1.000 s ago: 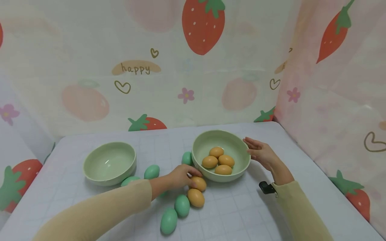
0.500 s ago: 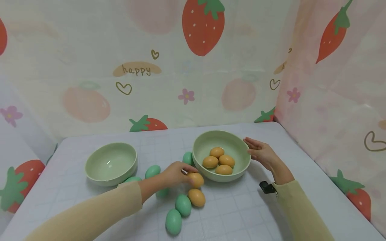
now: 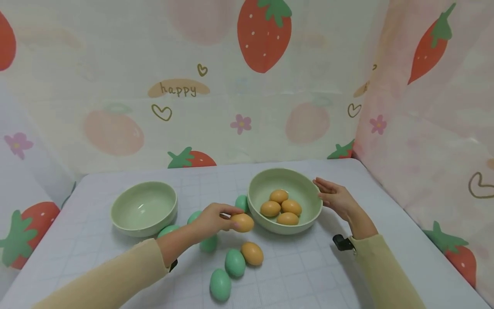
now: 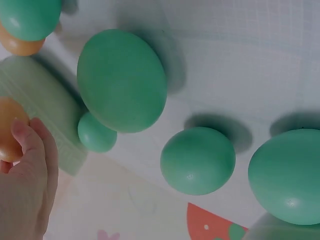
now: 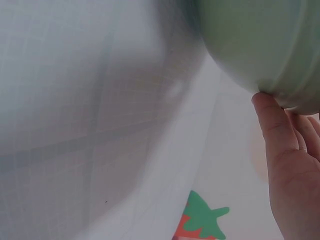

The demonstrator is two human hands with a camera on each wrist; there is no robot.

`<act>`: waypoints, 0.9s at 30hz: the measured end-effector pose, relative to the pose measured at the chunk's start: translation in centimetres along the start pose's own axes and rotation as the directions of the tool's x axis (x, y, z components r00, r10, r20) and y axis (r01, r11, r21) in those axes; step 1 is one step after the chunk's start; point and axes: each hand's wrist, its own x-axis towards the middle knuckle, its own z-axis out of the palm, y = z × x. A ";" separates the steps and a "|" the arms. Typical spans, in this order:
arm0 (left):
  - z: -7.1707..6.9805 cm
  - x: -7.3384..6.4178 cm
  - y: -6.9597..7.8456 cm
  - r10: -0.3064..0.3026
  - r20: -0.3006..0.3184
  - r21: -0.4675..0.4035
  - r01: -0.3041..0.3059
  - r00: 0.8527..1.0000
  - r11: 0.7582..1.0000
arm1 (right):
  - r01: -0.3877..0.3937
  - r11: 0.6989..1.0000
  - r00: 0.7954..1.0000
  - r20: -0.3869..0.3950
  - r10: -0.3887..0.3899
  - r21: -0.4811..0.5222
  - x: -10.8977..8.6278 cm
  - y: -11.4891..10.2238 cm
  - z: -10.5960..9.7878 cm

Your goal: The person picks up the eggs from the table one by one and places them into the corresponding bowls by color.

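My left hand (image 3: pixel 210 221) pinches an orange egg (image 3: pixel 244 223) between thumb and fingers, just left of the right-hand pale green bowl (image 3: pixel 297 184). The left wrist view shows the held egg (image 4: pixel 9 130) at its left edge, partly cut off. Several orange eggs (image 3: pixel 287 218) lie inside that bowl. With fairly straight fingers, my right hand (image 3: pixel 339 201) touches the bowl's right side; in the right wrist view its fingertips (image 5: pixel 265 100) rest against the outer wall. Another orange egg (image 3: pixel 252 253) lies on the table in front, beside a green egg (image 3: pixel 235 262).
A second pale green bowl (image 3: pixel 144 201) stands at the left with nothing in it. Several green eggs lie between the bowls, one (image 3: pixel 208 243) below my left wrist and one (image 3: pixel 242 202) against the right bowl. Another green egg (image 3: pixel 220 284) is nearest the front. Printed cloth walls surround the table.
My left hand has drawn the orange egg up and left, away from the other orange egg on the table. My right hand has stayed at the bowl.
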 end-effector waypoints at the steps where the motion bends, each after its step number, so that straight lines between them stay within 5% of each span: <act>1: -0.1 -0.1 0.1 -0.002 -0.010 -0.004 0.002 1.000 1.000 | -0.001 1.000 1.000 -0.002 0.001 0.003 0.0 0.1 0.0; 17: -0.4 -0.5 1.1 -0.041 -0.146 -0.063 0.032 0.988 0.998 | -0.013 1.000 1.000 -0.015 0.013 -0.005 -0.1 0.1 0.1; 27: 0.2 0.6 2.2 0.013 -0.158 -0.051 -0.021 0.987 0.998 | -0.002 1.000 1.000 -0.013 0.001 -0.025 0.0 0.1 -0.1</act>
